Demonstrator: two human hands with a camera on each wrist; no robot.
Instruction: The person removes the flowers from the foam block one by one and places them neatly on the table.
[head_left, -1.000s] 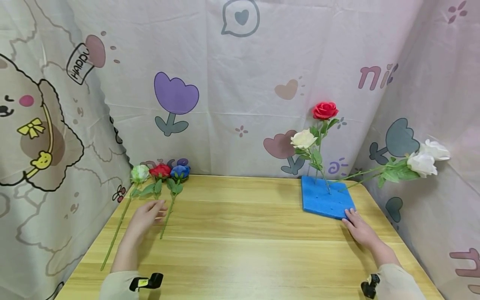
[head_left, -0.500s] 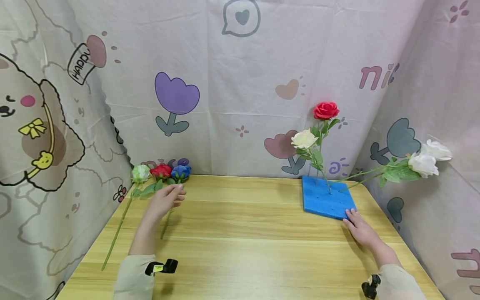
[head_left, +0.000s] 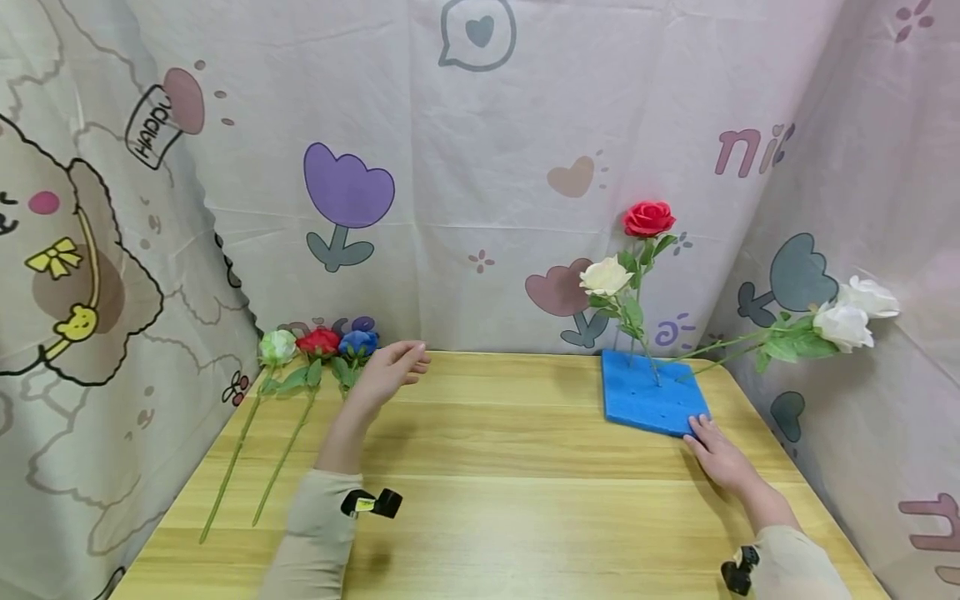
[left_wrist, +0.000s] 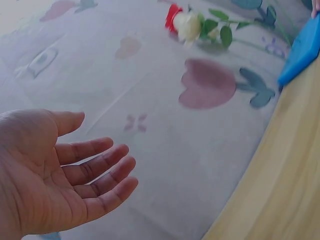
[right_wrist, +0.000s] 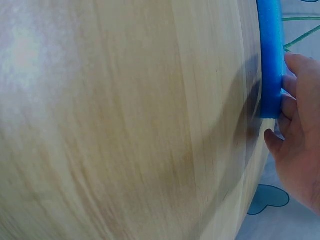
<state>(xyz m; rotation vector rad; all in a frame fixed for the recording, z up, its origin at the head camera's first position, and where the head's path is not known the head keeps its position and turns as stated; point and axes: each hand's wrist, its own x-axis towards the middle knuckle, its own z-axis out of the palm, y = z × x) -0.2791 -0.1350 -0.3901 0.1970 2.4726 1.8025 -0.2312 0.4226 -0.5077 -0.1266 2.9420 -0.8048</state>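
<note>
My left hand [head_left: 386, 375] is in the air just right of the blue rose [head_left: 358, 342]. In the left wrist view its palm shows, fingers loosely bent, holding nothing. Left of the blue rose lie a red rose [head_left: 318, 340] and a pale green-white rose [head_left: 278, 347], their stems on the table. My right hand [head_left: 722, 457] rests with extended fingers on the near right corner of a blue foam board [head_left: 637, 408]. A tall red rose [head_left: 649, 218] and a cream rose [head_left: 606, 277] stand in this board. Two white roses [head_left: 843, 325] lean far out to its right.
The wooden table [head_left: 480, 467] reaches back to a printed cloth [head_left: 465, 167] hanging behind it. More cloth hangs along the left and right sides. Several small holes show in the top of the blue board.
My left hand has moved right and away from me, passing over the blue rose's stem, with nothing in it. My right hand has stayed on the board's corner.
</note>
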